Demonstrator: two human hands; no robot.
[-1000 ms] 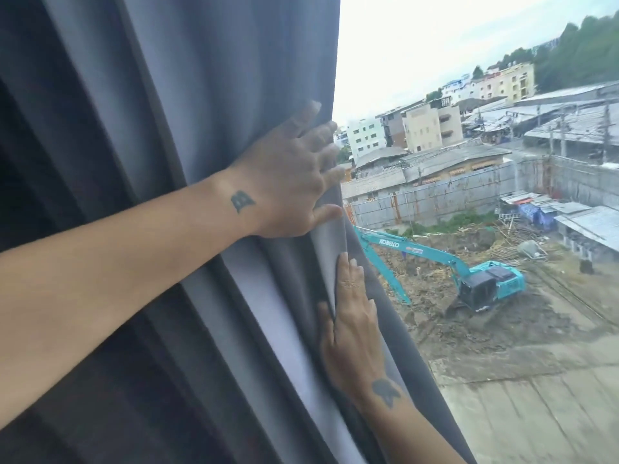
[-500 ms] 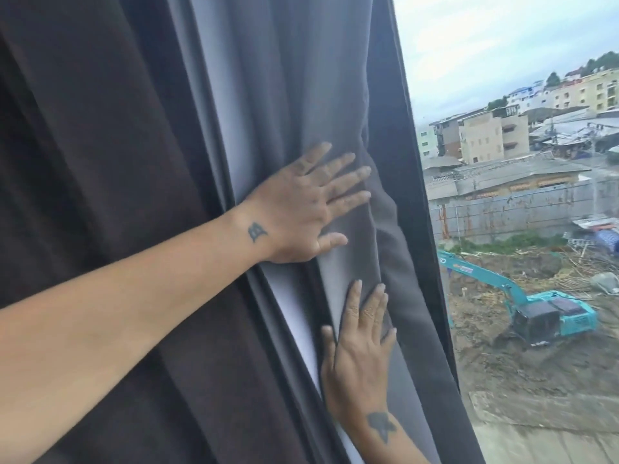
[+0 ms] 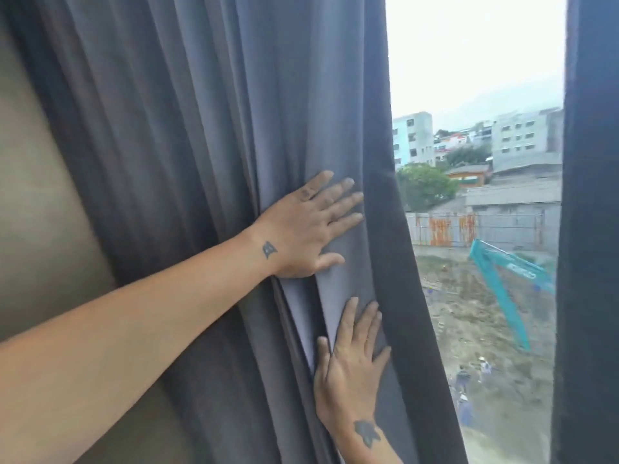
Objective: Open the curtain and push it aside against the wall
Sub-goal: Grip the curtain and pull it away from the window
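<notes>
Hanging in deep vertical folds, the grey curtain (image 3: 187, 145) is gathered left of the window (image 3: 475, 195), its dark edge beside the glass. A beige wall (image 3: 37, 202) shows at far left. The left hand (image 3: 301, 232) lies flat, fingers spread on the soft matte cloth; the right hand (image 3: 351, 373) presses flat just below, gripping nothing. A teal excavator (image 3: 502, 279) stands outside.

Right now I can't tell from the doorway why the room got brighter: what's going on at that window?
A person is opening the grey curtain. Both hands lie flat and open on its bunched folds, the left hand higher, the right hand lower, pressing the fabric toward the wall on the left. The window beside the curtain's edge is uncovered, showing buildings and a teal excavator outside.
</notes>
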